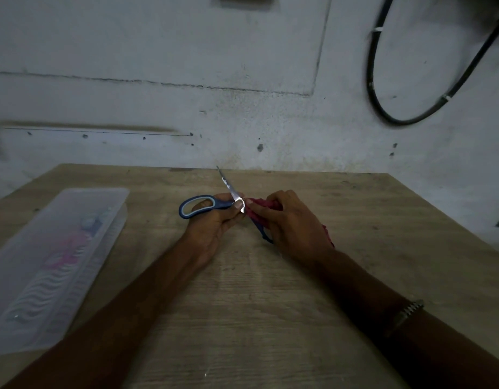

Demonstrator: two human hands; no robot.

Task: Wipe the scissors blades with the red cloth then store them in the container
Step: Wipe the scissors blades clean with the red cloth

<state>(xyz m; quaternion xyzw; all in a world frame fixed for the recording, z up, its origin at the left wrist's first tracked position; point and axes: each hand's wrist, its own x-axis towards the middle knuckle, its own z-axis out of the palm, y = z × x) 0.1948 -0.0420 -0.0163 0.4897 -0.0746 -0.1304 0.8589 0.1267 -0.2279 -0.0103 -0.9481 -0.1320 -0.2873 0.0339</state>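
A: Where are the blue-handled steel scissors (212, 202)?

B: Middle of the frame, spread open above the pale wooden table (270, 304). The left hand (212, 223) is curled round one blue loop near the pivot, with the bare blade pointing toward the top of the frame. The right hand (287, 220) clutches the bunched red cloth (261, 204) just right of the pivot; the other handle pokes out beneath it.

A: And the container?

B: The long translucent plastic container (54, 262) lies at the lower left, well apart from both hands, something pink showing inside.

A: What could go wrong?

B: With the blades spread, I'd worry the cloth hand slides onto an edge, or the cloth snags at the pivot. The dim light makes the edge hard to judge. Storing them still open could catch the container's rim.
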